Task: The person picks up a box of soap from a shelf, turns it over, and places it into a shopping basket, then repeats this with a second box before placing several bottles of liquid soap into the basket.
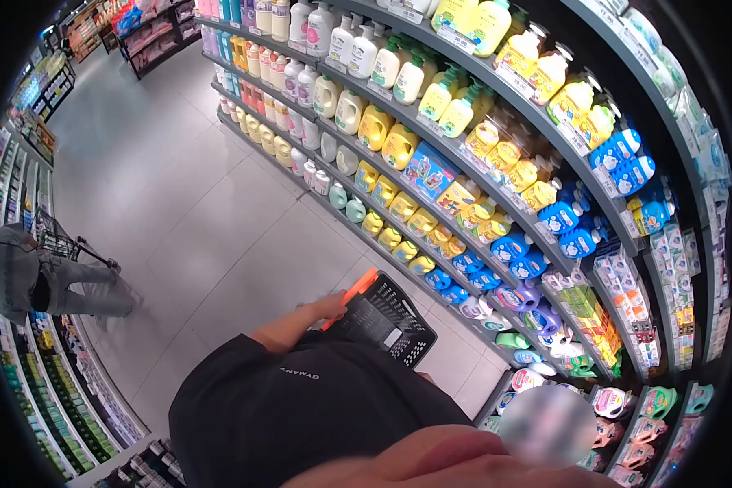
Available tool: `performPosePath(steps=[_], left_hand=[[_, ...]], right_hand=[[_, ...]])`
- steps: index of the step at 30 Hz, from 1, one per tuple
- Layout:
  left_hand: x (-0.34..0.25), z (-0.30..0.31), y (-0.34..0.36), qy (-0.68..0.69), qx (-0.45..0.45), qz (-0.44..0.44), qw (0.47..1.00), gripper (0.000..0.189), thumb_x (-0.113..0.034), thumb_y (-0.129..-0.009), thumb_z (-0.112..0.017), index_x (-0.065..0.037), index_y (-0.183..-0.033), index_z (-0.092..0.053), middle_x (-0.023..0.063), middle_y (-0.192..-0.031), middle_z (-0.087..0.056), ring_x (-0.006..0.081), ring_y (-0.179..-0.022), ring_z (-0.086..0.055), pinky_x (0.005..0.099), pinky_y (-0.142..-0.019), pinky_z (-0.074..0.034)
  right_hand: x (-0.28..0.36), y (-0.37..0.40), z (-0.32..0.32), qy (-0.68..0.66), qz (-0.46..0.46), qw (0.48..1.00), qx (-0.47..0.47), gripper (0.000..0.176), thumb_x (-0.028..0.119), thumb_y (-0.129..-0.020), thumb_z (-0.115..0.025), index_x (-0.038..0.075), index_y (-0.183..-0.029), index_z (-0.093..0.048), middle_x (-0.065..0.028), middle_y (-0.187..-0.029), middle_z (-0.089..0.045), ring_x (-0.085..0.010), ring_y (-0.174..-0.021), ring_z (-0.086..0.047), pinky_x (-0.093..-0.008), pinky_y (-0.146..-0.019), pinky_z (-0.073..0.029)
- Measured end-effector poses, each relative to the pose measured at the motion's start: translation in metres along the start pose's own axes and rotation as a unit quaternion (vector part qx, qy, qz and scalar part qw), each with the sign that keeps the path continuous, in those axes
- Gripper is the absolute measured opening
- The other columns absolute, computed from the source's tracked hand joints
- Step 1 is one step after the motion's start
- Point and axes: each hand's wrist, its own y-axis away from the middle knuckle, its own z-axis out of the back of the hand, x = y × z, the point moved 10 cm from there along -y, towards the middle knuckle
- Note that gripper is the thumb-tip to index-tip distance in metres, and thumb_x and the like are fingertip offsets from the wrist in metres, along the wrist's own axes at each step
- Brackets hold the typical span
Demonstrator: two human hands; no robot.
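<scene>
My left hand (330, 307) is closed around the orange handle (358, 293) of a black shopping basket (411, 313) with perforated walls. The basket is just in front of my body, and a pale label shows inside it. A small bit of my right hand (426, 376) shows past my dark shirt, near the basket's lower rim; its fingers are hidden. Beyond the basket, the nearest shelf goods are blue bottles (437, 279) and yellow bottles (421, 264) on the lowest shelf.
Long curved shelves (496, 175) full of pump bottles, jugs and packs line the right side. Grey floor tiles (220, 220) run along the aisle. At left another person (53, 285) stands by a dark cart (55, 244), beside more shelves (49, 382).
</scene>
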Motion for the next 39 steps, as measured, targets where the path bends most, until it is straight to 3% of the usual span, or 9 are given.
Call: performPosePath(steps=[8, 11, 16, 20, 29, 33, 35, 38, 39], left_hand=[[0.022, 0.02, -0.061, 0.13, 0.041, -0.064, 0.989, 0.07, -0.007, -0.095, -0.058, -0.001, -0.155, -0.022, 0.0123, -0.079, -0.066, 0.0209, -0.064, -0.066, 0.0377, -0.057, -0.055], [0.039, 0.044, -0.091, 0.127, 0.028, -0.07, 0.989, 0.07, -0.007, -0.094, -0.06, -0.001, -0.153, -0.023, 0.012, -0.079, -0.065, 0.0201, -0.064, -0.067, 0.0371, -0.055, -0.055], [-0.004, 0.116, -0.08, 0.102, -0.035, -0.045, 0.993, 0.064, -0.01, -0.092, -0.063, 0.0, -0.146, -0.03, 0.0135, -0.08, -0.068, 0.0215, -0.065, -0.07, 0.0385, -0.058, -0.057], [-0.004, 0.167, -0.112, 0.038, -0.062, -0.039, 0.997, 0.062, -0.016, -0.092, -0.064, -0.002, -0.144, -0.035, 0.0131, -0.082, -0.073, 0.0258, -0.073, -0.074, 0.0426, -0.069, -0.058], [0.046, 0.235, -0.124, -0.022, -0.089, 0.049, 0.995, 0.071, -0.016, -0.091, -0.065, -0.003, -0.15, -0.029, 0.0179, -0.089, -0.073, 0.029, -0.076, -0.075, 0.0431, -0.067, -0.059], [0.032, 0.233, -0.091, -0.056, -0.13, 0.064, 0.988, 0.078, -0.018, -0.09, -0.069, -0.004, -0.153, -0.026, 0.0216, -0.097, -0.072, 0.0317, -0.073, -0.074, 0.0425, -0.062, -0.059], [0.034, 0.228, -0.087, -0.089, -0.131, 0.098, 0.983, 0.079, -0.018, -0.089, -0.072, -0.003, -0.152, -0.027, 0.0234, -0.099, -0.071, 0.0325, -0.072, -0.074, 0.0422, -0.057, -0.059], [0.024, 0.221, -0.079, -0.105, -0.119, 0.1, 0.982, 0.077, -0.017, -0.088, -0.074, -0.002, -0.15, -0.03, 0.0238, -0.099, -0.07, 0.0321, -0.071, -0.074, 0.042, -0.055, -0.059], [0.02, 0.217, -0.076, -0.104, -0.112, 0.093, 0.984, 0.076, -0.016, -0.088, -0.074, -0.002, -0.149, -0.03, 0.0235, -0.098, -0.07, 0.0316, -0.07, -0.074, 0.042, -0.055, -0.059]], right_hand=[[0.029, -0.03, 0.019, -0.112, -0.052, 0.99, -0.061, 0.025, 0.028, -0.085, -0.069, 0.005, -0.095, -0.071, -0.0186, -0.099, -0.072, -0.0367, -0.096, -0.071, -0.0451, -0.088, -0.056], [0.107, -0.005, 0.04, 0.086, 0.096, 0.991, -0.035, 0.026, 0.022, -0.083, -0.072, 0.003, -0.1, -0.07, -0.0187, -0.1, -0.072, -0.0338, -0.092, -0.073, -0.0428, -0.08, -0.059], [0.022, -0.029, -0.015, -0.219, -0.18, 0.959, -0.022, 0.031, 0.024, -0.096, -0.058, 0.004, -0.118, -0.065, -0.012, -0.107, -0.074, -0.0235, -0.076, -0.072, -0.0381, -0.063, -0.059], [0.029, -0.031, -0.021, -0.267, -0.176, 0.946, -0.047, 0.031, 0.025, -0.098, -0.055, 0.005, -0.121, -0.063, -0.01, -0.106, -0.074, -0.0224, -0.074, -0.072, -0.0387, -0.062, -0.059], [0.009, -0.056, -0.026, -0.244, -0.115, 0.963, -0.011, 0.031, 0.025, -0.097, -0.055, 0.005, -0.118, -0.065, -0.009, -0.1, -0.074, -0.0212, -0.073, -0.072, -0.0378, -0.062, -0.058], [0.032, -0.06, 0.004, -0.294, -0.32, 0.899, 0.044, 0.031, 0.026, -0.096, -0.056, 0.004, -0.112, -0.069, -0.0092, -0.1, -0.074, -0.0219, -0.073, -0.072, -0.0373, -0.062, -0.059], [0.042, -0.069, 0.026, -0.295, -0.341, 0.891, 0.05, 0.03, 0.028, -0.093, -0.058, 0.003, -0.103, -0.073, -0.0108, -0.096, -0.074, -0.0222, -0.074, -0.072, -0.0387, -0.061, -0.059], [0.033, -0.104, 0.049, -0.282, -0.276, 0.918, 0.028, 0.03, 0.028, -0.088, -0.062, 0.002, -0.095, -0.074, -0.0137, -0.087, -0.073, -0.0247, -0.067, -0.071, -0.0396, -0.058, -0.059], [0.022, -0.132, 0.042, -0.201, -0.165, 0.965, 0.03, 0.026, 0.022, -0.085, -0.062, 0.002, -0.096, -0.075, -0.0147, -0.085, -0.072, -0.0259, -0.067, -0.072, -0.039, -0.058, -0.06]])
